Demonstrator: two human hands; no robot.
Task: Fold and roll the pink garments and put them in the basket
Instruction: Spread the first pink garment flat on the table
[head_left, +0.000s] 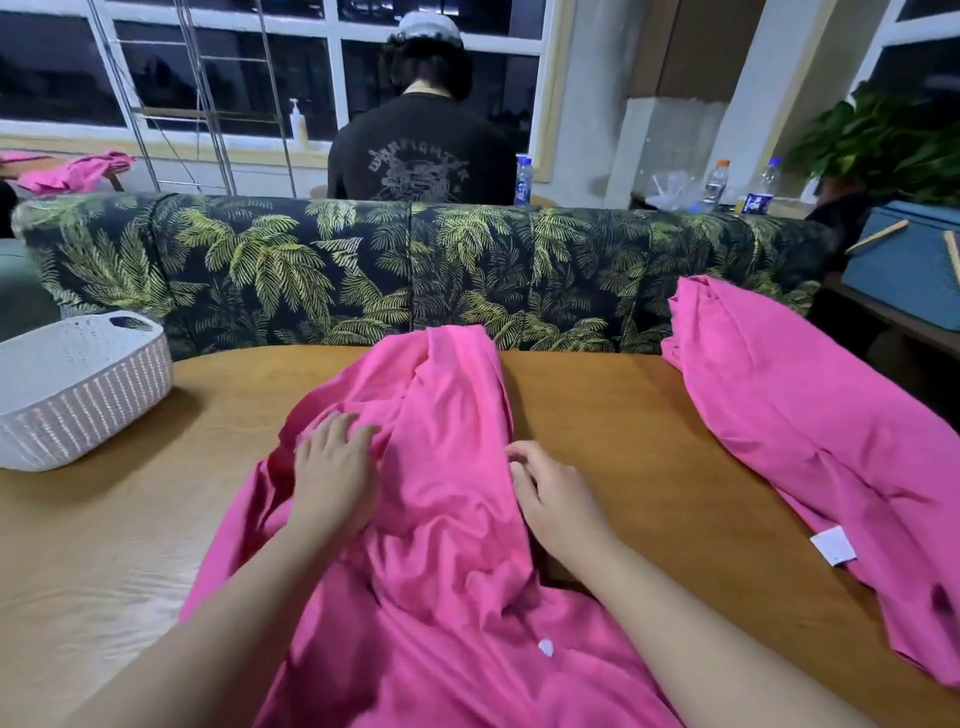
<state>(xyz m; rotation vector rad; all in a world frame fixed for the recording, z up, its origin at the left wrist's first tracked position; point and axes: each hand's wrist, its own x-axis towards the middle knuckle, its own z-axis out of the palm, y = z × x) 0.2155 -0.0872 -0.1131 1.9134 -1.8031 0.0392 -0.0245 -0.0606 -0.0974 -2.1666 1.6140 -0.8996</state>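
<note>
Pink garment one (447, 467), the largest item, lies rumpled down the middle of the wooden tabletop (613, 441), running from the far edge toward me and off the near edge. Pink garment two (810, 426) lies spread on the right part of the tabletop, well apart from the first, its far end draped over the far edge and a white label (832, 545) showing at its near hem. Behind the tabletop I see a sofa (415, 270) in a palm-leaf print, and beyond it a person in a dark shirt (421, 150) seated with their back to me. At the left of the tabletop stands the white woven basket (78, 395) (nothing shows inside it from this angle), clear of both garments. My left hand (335, 467) rests flat on the first garment, its grip spread, fingers straight and pressing the cloth. My right hand (556, 499) sits at that garment's right edge with fingers curled, the fingertips (517, 454) pinching a fold of the fabric. A further heap of pink cloth (72, 171) lies far off at the upper left. Three bottles (523, 182) stand behind the sofa.
</note>
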